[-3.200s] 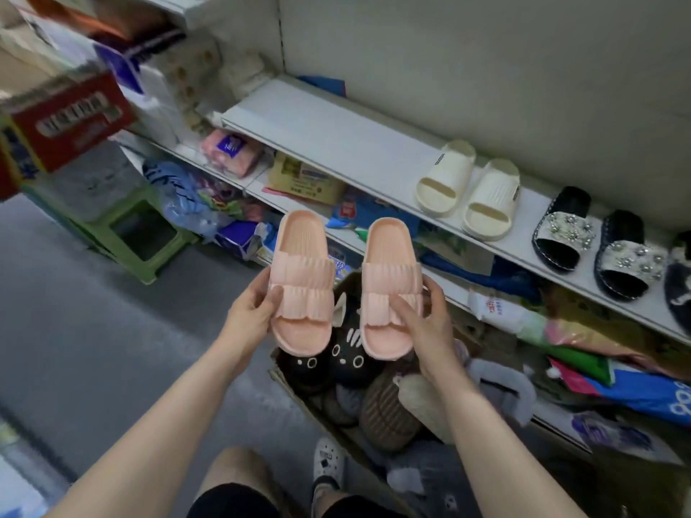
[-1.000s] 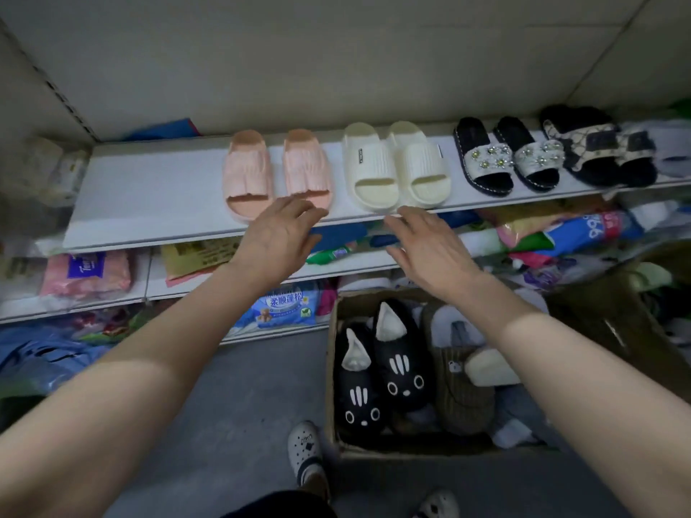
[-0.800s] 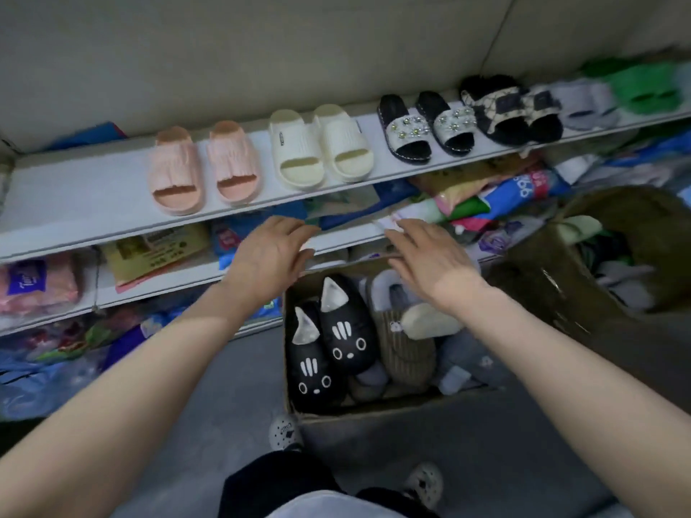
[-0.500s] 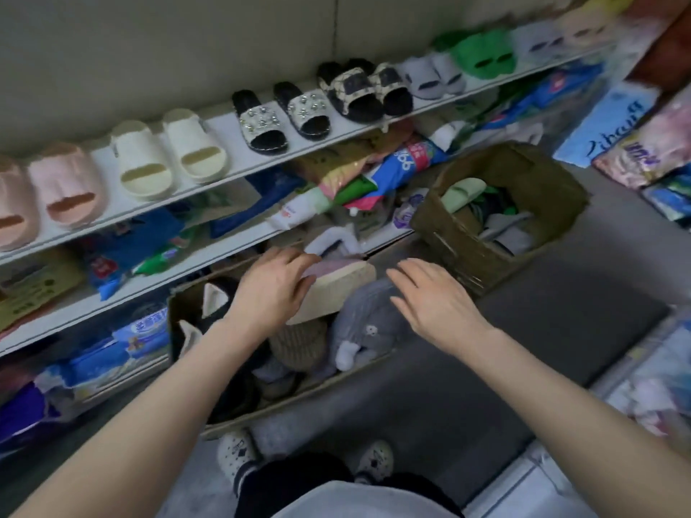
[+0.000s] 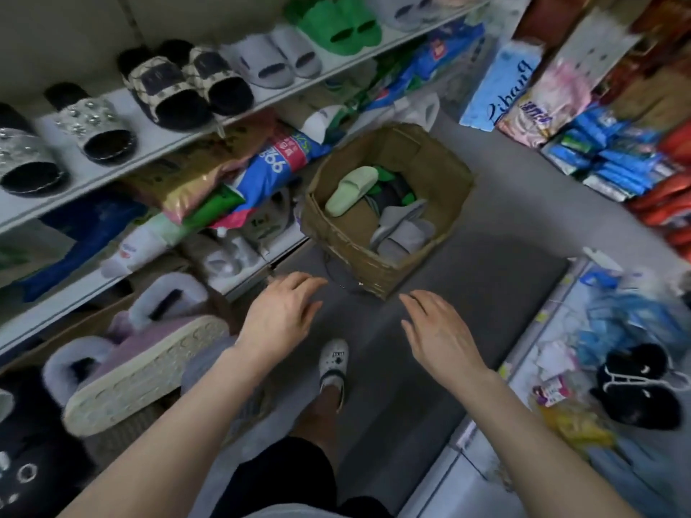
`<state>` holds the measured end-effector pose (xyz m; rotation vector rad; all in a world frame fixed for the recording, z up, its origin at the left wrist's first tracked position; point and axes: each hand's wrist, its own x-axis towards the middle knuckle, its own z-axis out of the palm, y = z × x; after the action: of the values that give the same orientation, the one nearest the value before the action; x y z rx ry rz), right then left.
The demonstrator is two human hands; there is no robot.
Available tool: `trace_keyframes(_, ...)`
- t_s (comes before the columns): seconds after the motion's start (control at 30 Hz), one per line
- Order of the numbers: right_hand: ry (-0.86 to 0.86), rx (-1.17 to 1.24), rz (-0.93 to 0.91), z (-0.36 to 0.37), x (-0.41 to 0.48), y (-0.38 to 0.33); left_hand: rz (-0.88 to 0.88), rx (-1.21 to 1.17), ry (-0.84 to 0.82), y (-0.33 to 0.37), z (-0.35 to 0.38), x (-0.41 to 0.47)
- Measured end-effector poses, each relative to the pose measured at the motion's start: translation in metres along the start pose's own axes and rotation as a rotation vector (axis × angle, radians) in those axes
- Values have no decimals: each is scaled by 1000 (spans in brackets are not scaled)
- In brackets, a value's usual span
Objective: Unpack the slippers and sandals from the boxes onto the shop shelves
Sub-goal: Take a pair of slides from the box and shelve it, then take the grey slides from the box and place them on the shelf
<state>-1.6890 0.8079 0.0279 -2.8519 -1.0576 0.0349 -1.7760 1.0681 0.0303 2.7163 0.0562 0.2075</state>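
My left hand and my right hand hover empty over the grey floor, fingers spread, a short way in front of a brown cardboard box. That box holds a pale green slipper, grey slippers and darker ones. At lower left a second box carries a furry lilac slipper lying sole up and black cat slippers. The white shelf carries jewelled black sandals, checked black sandals, grey slides and green slides.
Packaged goods crowd the lower shelf beside the brown box. Tissue and detergent packs stack up at the right. A black furry slipper lies on a low surface at lower right. My shoe stands on the floor between my arms.
The pink slippers went onto the shelf and my hands let go. My view swung right; both hands left the near box and now reach toward the farther brown box.
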Motion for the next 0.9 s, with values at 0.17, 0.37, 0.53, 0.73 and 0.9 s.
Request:
trace_keyframes(0.17, -89, 53, 97, 24, 77, 79, -43, -29, -79, -1, 47, 98)
trace_keyframes(0.37, -199, 126, 214, 50, 172, 166, -64, -34, -171, -7, 97, 201)
trace_keyframes(0.53, -311, 197, 233, 92, 245, 230, -126, -78, -229, -9, 148, 252)
trace_keyframes(0.73, -611, 141, 163, 167, 327, 268, -289, -95, -279, -14, 215, 294)
trace_keyframes(0.9, -1001, 166, 178, 222, 357, 278, -507, -127, -393, -26, 276, 335)
